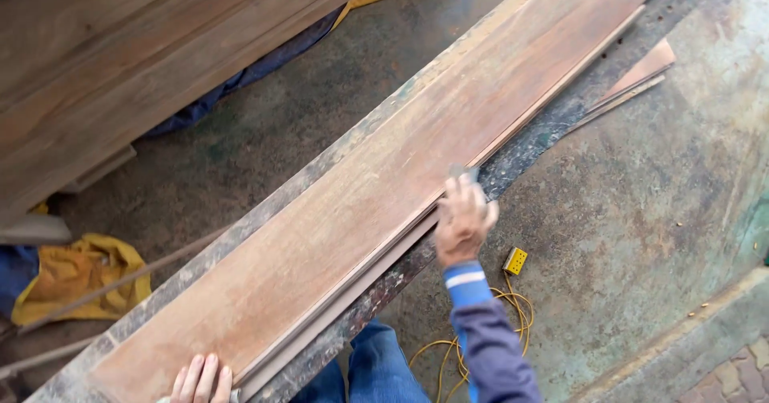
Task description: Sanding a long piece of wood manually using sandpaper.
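Plank (352, 211) of reddish wood lies long across a narrow, paint-stained bench (513, 159). Right hand (462, 219) is at the plank's near edge, fingers curled on a small grey thing, blurred, so I cannot tell what it is. Left hand (200, 380) rests flat and open on the plank's end.

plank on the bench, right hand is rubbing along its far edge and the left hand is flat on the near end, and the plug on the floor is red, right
Not quite: the plug on the floor is yellow, not red, as the head view shows. The rest stands: the right hand works at the edge of the long plank on the bench, and the left hand lies flat on the plank's near end.
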